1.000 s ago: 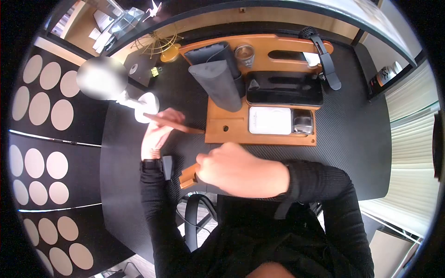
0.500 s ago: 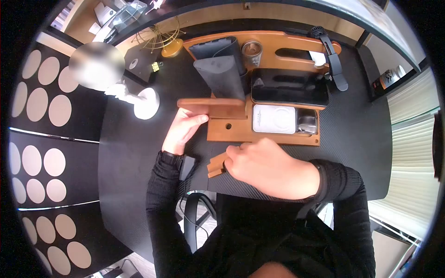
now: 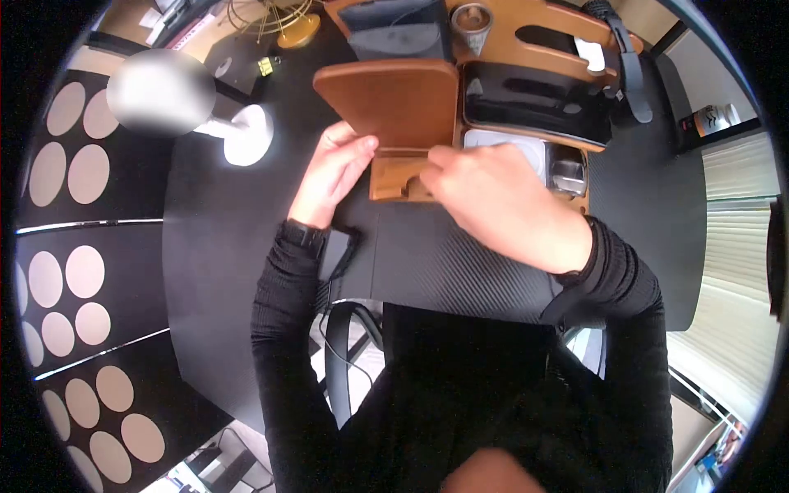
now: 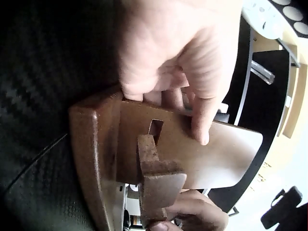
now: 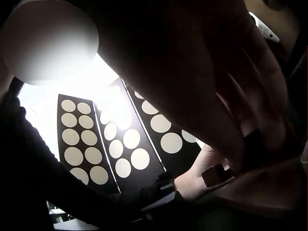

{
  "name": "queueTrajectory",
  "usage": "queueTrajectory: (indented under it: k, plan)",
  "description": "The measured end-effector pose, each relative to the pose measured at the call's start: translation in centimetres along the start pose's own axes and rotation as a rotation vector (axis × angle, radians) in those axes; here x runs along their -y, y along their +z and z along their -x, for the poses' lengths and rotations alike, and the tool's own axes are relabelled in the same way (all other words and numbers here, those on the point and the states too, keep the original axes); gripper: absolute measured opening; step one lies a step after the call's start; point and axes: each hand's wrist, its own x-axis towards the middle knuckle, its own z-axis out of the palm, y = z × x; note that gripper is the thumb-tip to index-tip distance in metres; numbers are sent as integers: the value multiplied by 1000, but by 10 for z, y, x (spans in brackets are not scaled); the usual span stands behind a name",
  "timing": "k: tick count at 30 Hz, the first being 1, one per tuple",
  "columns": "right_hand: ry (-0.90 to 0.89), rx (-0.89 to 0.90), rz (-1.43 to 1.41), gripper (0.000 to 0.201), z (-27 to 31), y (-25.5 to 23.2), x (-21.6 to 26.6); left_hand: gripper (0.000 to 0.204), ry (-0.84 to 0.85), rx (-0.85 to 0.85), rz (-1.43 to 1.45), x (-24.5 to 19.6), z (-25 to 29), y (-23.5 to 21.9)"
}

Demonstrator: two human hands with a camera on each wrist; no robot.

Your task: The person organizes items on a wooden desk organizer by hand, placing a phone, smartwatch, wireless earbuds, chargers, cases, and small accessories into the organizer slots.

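A brown wooden panel (image 3: 394,99) stands tilted upright on the wooden organizer base (image 3: 382,193). My left hand (image 3: 333,177) grips its left edge low down, the thumb across the front face. With the fingers of my right hand (image 3: 509,205), I pinch a small stepped wooden block (image 4: 162,185) in front of the panel. The left wrist view shows one end of the block right at the rectangular slot (image 4: 155,129) in the panel. In the right wrist view my right fingers are dark, and the block is mostly hidden behind them.
On the organizer are a black phone-like slab (image 3: 534,107), a white pad (image 3: 503,141), a watch (image 3: 567,171), a metal cup (image 3: 471,25) and a grey case (image 3: 399,37). A white lamp (image 3: 248,135) stands at the left, a black headset-like band (image 3: 631,78) at the right.
My left hand has brought the panel rightward onto the base and stood it up, face toward me. My right hand has carried the block forward from the desk's front edge to the panel.
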Motion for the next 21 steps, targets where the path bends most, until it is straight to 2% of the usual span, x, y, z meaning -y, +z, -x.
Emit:
queueTrajectory:
  k: [4,6,15,17,21]
  plan:
    - [35,-32,36,6,-5,2,-3,24,-58,63,8,-7,-1,-4]
    - [37,-81,-31,4,-6,9,-7,23,-51,43,-57,-8,0,-3]
    - [44,-97,-22,11,-6,15,-6,28,-48,64,-121,-10,2,4]
    - [52,-108,-5,11,-5,17,-8,17,-61,-136,-182,-13,2,25]
    - [47,-175,27,10,-3,16,-9,14,-57,-162,-190,-13,2,26]
